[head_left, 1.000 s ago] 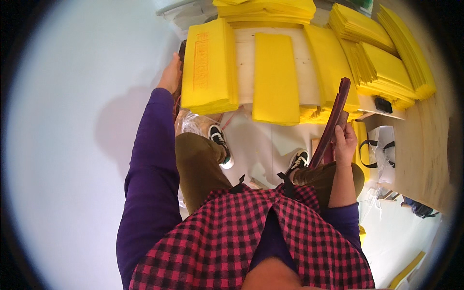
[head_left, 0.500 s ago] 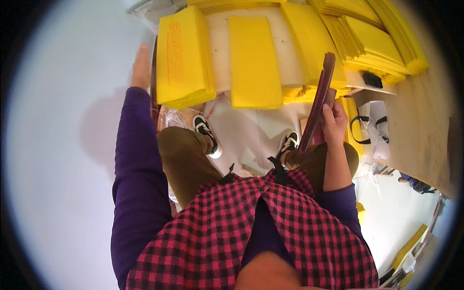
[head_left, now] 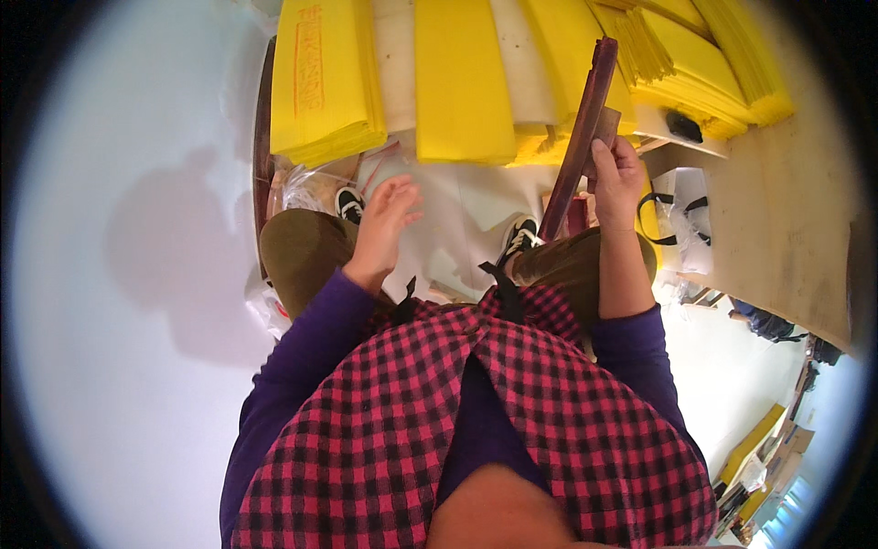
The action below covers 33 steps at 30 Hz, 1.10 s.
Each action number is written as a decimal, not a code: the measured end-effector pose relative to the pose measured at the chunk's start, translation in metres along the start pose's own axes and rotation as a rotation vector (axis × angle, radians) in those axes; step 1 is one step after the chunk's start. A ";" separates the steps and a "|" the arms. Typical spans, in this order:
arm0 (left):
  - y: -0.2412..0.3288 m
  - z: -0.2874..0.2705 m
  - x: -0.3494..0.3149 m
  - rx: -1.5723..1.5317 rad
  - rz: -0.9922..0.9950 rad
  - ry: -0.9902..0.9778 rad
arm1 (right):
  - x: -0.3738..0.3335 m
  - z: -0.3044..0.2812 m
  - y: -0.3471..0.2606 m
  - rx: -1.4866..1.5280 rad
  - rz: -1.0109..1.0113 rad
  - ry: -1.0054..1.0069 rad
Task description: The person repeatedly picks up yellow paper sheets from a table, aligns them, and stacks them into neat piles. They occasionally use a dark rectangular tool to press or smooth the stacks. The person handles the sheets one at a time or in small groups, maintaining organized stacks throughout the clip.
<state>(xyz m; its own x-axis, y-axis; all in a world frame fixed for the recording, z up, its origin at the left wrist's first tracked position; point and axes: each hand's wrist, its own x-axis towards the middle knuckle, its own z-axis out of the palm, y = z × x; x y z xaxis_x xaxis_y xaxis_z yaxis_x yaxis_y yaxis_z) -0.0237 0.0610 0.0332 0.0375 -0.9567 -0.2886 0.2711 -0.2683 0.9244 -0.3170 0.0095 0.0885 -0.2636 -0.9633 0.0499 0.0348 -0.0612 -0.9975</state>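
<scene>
In my right hand (head_left: 619, 178) is a squeegee (head_left: 585, 137), a long dark-red stained bar with a short flat grip. My thumb and fingers close round that grip, and the bar slants up over the table's near edge. My left hand (head_left: 386, 224) hangs free above my left thigh, fingers loosely apart, touching nothing. Beyond it lies a thick stack of yellow folded sheets (head_left: 329, 91) with red print on top. A plain yellow sheet (head_left: 464, 82) lies flat to its right, its near end at the table edge. More yellow sheets (head_left: 572, 55) lie behind the squeegee.
Several yellow piles (head_left: 695, 82) fill the table's far right, with a small black object (head_left: 683, 126) near them. A dark-red edge (head_left: 263, 137) runs along the left stack. A white bag (head_left: 684, 220) with black handles hangs below. A wooden panel (head_left: 777, 238) stands at right.
My left hand has come back from beyond the left stack's outer side to above my lap. The squeegee stays in my right hand. The view has shifted, so the table sits higher.
</scene>
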 end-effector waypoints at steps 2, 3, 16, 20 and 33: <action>-0.008 0.010 0.030 -0.124 -0.189 0.060 | 0.007 0.006 -0.012 -0.097 -0.012 0.000; -0.010 0.014 0.043 -0.188 -0.206 -0.007 | 0.009 0.011 -0.018 -0.132 -0.026 0.004; -0.030 0.044 0.094 -0.442 -0.163 -0.100 | 0.102 0.103 -0.041 -0.870 -0.183 -0.136; -0.025 0.050 0.098 -0.444 -0.139 -0.078 | 0.128 0.130 -0.032 -0.989 -0.139 -0.257; -0.026 0.054 0.100 -0.387 -0.180 -0.075 | 0.163 0.178 -0.012 -1.359 -0.066 -0.347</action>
<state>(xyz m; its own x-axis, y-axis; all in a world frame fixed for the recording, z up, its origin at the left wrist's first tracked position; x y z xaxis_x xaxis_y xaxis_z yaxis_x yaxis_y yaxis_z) -0.0788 -0.0341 -0.0068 -0.1101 -0.9078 -0.4047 0.6082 -0.3836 0.6950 -0.1885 -0.1938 0.1176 0.0272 -0.9955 -0.0913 -0.9680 -0.0034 -0.2508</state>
